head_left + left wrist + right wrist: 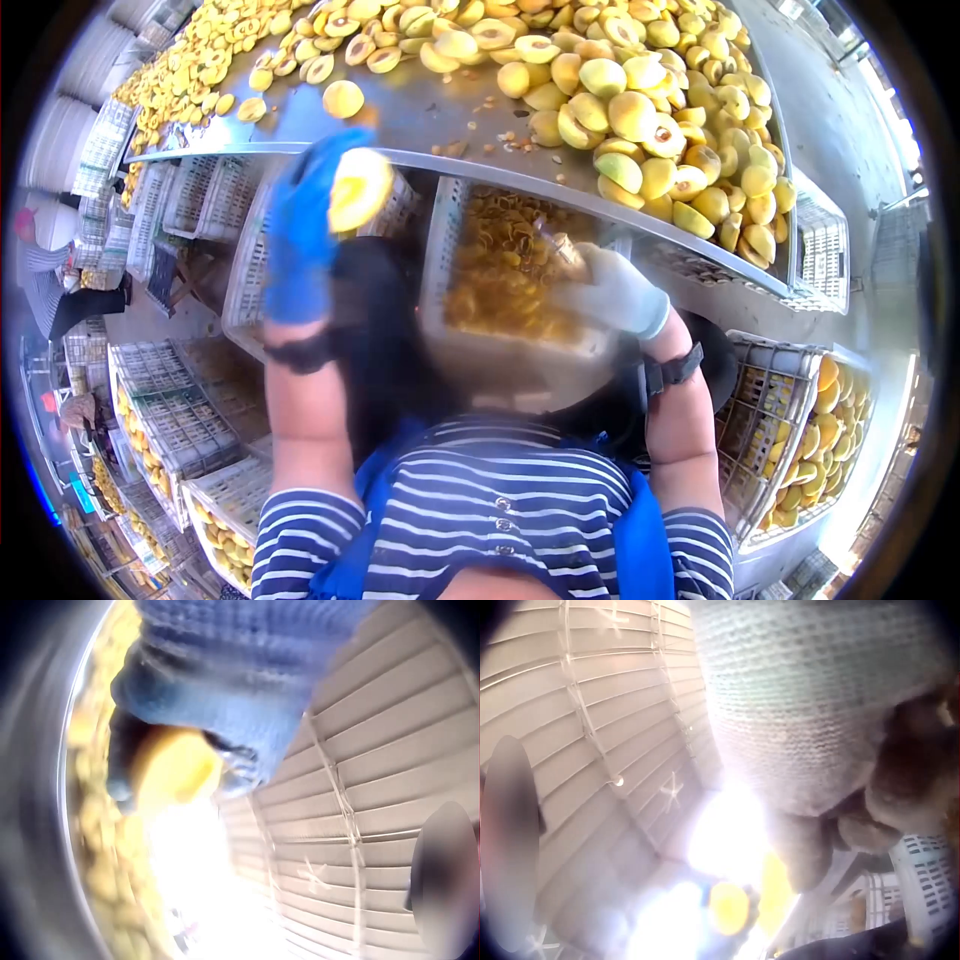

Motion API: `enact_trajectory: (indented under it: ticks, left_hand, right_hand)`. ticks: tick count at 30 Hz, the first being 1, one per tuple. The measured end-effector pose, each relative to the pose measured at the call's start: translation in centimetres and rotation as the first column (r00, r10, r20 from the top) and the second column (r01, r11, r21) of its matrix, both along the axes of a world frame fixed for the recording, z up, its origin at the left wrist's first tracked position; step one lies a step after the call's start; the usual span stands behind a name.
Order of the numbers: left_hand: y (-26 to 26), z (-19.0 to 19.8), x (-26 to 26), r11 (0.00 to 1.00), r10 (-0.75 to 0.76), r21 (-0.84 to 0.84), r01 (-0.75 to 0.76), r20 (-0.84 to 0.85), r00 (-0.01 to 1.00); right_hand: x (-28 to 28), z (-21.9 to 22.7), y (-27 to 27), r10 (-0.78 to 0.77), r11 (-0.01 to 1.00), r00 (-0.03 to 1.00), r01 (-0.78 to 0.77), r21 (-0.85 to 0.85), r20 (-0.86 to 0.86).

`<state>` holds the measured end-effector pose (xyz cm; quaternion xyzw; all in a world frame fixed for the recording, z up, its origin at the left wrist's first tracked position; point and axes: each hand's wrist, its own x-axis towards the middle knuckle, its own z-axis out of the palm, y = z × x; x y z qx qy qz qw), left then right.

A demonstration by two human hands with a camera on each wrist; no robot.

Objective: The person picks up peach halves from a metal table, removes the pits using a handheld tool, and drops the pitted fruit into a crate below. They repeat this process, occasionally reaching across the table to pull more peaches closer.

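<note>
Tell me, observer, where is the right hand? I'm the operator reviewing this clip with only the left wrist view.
Observer: The right hand, in a pale glove, is over the crate below the table edge.
Operator: I can't see into that crate. What does it hold?
Observer: Many small brownish-yellow pieces, blurred toward the side nearest the person.

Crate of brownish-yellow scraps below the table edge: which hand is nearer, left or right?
Right. The right hand is over the crate's right side; the left hand is outside it, off to the left, holding a yellow fruit piece.
</note>
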<state>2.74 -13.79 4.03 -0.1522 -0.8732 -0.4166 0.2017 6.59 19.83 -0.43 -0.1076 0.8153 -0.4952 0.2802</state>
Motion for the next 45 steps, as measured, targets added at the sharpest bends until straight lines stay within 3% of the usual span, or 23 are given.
enact_trajectory:
  ticks: [1, 2, 4, 6, 8, 10, 11, 13, 14, 16, 18, 19, 20, 21, 24, 27, 33, 35, 36, 38, 39, 41, 45]
  left_hand:
    - [-3.3, 0.1, 0.0, 0.968, 0.089, 0.193, -0.160, 0.330, 0.940]
    - [-3.2, 1.4, -0.7, 0.864, 0.500, -0.213, -0.455, 0.267, 0.824]
    - [-1.3, 2.8, -0.8, 0.774, 0.441, -0.522, -0.359, 0.036, 0.897]
    - [3.4, -0.4, -3.6, 0.939, 0.213, -0.271, -0.210, -0.021, 0.977]
    - [9.7, -3.4, -8.2, 0.946, -0.085, -0.320, 0.061, -0.062, 0.994]
    - [14.9, -8.3, -12.5, 0.891, -0.056, -0.453, 0.037, -0.027, 0.998]
    - [16.5, -8.5, -13.6, 0.891, -0.067, -0.452, 0.047, -0.028, 0.997]
    - [18.8, -9.0, -15.1, 0.837, 0.009, -0.522, 0.162, 0.309, 0.951]
    - [18.7, -8.8, -15.3, 0.835, 0.003, -0.523, 0.170, 0.313, 0.950]
    - [16.9, -7.4, -15.3, 0.855, -0.051, -0.449, 0.259, 0.425, 0.904]
    - [14.3, -6.8, -13.8, 0.903, -0.032, -0.374, 0.212, 0.434, 0.900]
    - [12.5, -7.8, -13.7, 0.964, -0.265, 0.173, 0.202, 0.542, 0.797]
    - [11.2, -8.2, -13.5, 0.742, -0.518, 0.665, 0.084, 0.490, 0.701]
    - [10.7, -5.8, -11.4, 0.658, -0.570, 0.752, -0.022, 0.518, 0.638]
    - [10.4, -3.9, -9.4, 0.601, -0.608, 0.799, -0.033, 0.483, 0.630]
    - [11.2, -2.7, -7.9, 0.642, -0.575, 0.767, 0.001, 0.480, 0.662]
    - [12.8, -4.4, -7.6, 0.586, -0.576, 0.810, -0.021, 0.434, 0.693]
    - [13.1, -5.6, -7.9, 0.670, -0.473, 0.730, 0.133, 0.282, 0.835]
    - [12.9, -5.7, -7.8, 0.670, -0.470, 0.732, 0.127, 0.285, 0.836]
    - [12.6, -5.4, -7.2, 0.835, -0.348, 0.509, 0.210, 0.192, 0.917]
    - [12.6, -5.5, -7.2, 0.836, -0.345, 0.508, 0.206, 0.195, 0.918]
    - [12.7, -5.7, -7.1, 0.684, -0.375, 0.725, 0.077, 0.260, 0.890]
    - [12.9, -4.7, -6.6, 0.594, -0.335, 0.804, -0.017, 0.266, 0.904]
  right_hand:
    - [0.2, -0.6, 0.4, -0.084, 0.995, 0.995, 0.082, -0.053, -0.055]
    - [0.4, -0.2, 0.5, -0.099, 0.994, 0.993, 0.096, -0.061, -0.062]
    - [0.4, 1.2, 0.0, -0.230, 0.972, 0.970, 0.225, -0.065, -0.076]
    - [0.4, 0.7, -0.4, -0.365, 0.924, 0.923, 0.343, -0.167, -0.123]
    - [0.1, 0.0, 0.0, -0.433, 0.890, 0.891, 0.399, -0.222, -0.136]
    - [0.1, -0.2, 0.4, -0.468, 0.869, 0.878, 0.435, -0.235, -0.104]
    - [0.1, -0.3, 0.5, -0.496, 0.848, 0.865, 0.467, -0.249, -0.067]
    - [0.0, 0.2, 0.5, -0.505, 0.857, 0.851, 0.474, -0.201, -0.146]
    - [0.1, 0.9, 0.4, -0.486, 0.874, 0.854, 0.467, -0.136, -0.187]
    - [0.0, 0.6, 0.4, -0.488, 0.871, 0.857, 0.466, -0.157, -0.164]
    - [-0.2, 0.6, 0.1, -0.476, 0.874, 0.866, 0.448, -0.188, -0.152]
    - [-0.3, 0.7, -0.1, -0.467, 0.881, 0.869, 0.442, -0.169, -0.165]
    - [-0.4, 0.8, -0.5, -0.458, 0.888, 0.871, 0.436, -0.150, -0.178]
    - [-0.6, 0.6, -1.0, -0.437, 0.898, 0.876, 0.412, -0.154, -0.205]
    - [-1.4, 0.5, -2.7, -0.394, 0.919, 0.875, 0.372, -0.130, -0.282]
    - [-2.3, 0.4, -4.1, -0.379, 0.925, 0.860, 0.352, -0.140, -0.343]
    - [-4.4, -1.4, -6.2, -0.372, 0.920, 0.819, 0.386, -0.060, -0.438]
    - [-4.7, -1.5, -6.9, -0.375, 0.918, 0.809, 0.393, -0.057, -0.452]
    - [-4.7, -1.2, -7.3, -0.353, 0.904, 0.782, 0.426, 0.029, -0.514]
    - [-4.8, -1.2, -7.8, -0.319, 0.883, 0.755, 0.456, 0.109, -0.573]
    - [-4.8, -1.3, -8.0, -0.297, 0.870, 0.726, 0.473, 0.137, -0.621]
    - [-4.9, -1.6, -8.2, -0.273, 0.857, 0.696, 0.490, 0.161, -0.665]
    - [-4.8, -1.6, -8.5, -0.264, 0.883, 0.680, 0.456, 0.112, -0.684]
